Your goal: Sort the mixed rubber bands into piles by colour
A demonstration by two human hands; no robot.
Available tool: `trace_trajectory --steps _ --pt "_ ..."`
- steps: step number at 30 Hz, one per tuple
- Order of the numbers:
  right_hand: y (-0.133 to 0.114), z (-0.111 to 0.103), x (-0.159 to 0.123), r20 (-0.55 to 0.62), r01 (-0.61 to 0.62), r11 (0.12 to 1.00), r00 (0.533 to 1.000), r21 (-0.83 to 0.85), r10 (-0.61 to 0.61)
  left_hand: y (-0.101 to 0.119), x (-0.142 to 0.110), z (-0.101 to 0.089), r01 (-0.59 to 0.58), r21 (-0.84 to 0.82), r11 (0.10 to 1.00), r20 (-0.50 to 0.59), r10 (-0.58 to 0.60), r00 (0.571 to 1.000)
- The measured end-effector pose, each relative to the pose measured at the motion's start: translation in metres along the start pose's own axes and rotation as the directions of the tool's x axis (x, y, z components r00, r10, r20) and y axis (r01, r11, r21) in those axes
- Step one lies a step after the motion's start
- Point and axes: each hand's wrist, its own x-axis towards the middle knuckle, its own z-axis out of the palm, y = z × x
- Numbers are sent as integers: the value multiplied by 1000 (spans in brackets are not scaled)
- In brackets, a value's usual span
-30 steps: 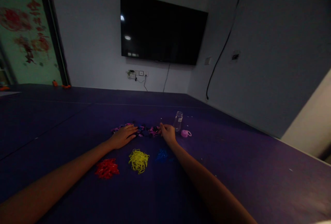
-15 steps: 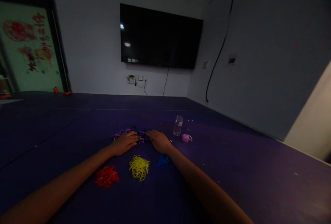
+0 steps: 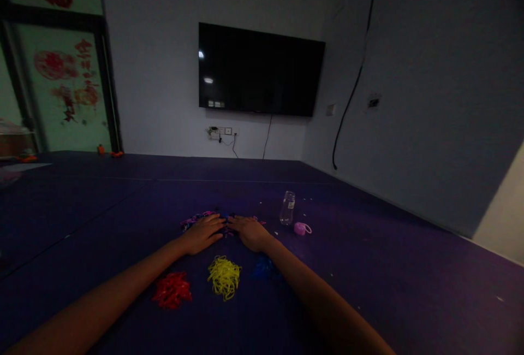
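Head view: left hand (image 3: 203, 235) and right hand (image 3: 250, 233) are palm-down on the mixed rubber bands (image 3: 196, 218), fingers stretched out. Yellow bands (image 3: 224, 277) are heaped nearby.

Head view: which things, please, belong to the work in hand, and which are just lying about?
Likely the work: mixed pile, left hand and right hand on it; red pile; yellow pile; blue pile.
Apparently lying about: clear bottle, pink cap (untouched); white scraps; orange objects.

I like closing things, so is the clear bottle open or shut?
Open: the clear bottle has nothing over its mouth, and a pink cap lies beside it.
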Motion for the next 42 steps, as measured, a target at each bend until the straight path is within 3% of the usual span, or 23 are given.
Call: trace_trajectory --steps 7,12,16,32,42 --pt "1 1 -2 -67 0 1000 998 14 1 4 4 -8 -26 -47 999 -3 26 1000" --pt "-3 -5 -7 -50 -121 993 992 -14 120 4 16 -3 -7 -117 993 -17 5 1000" --pt "-4 -8 -9 -36 -152 988 988 -35 151 7 20 1 -34 -155 987 -58 26 998" --pt "-5 -9 -9 -45 -320 935 948 -152 316 15 16 -3 -16 -105 994 -69 9 998" --pt "-3 -6 -9 -19 -261 958 965 -117 260 16 14 -4 -39 -113 993 -53 33 998"
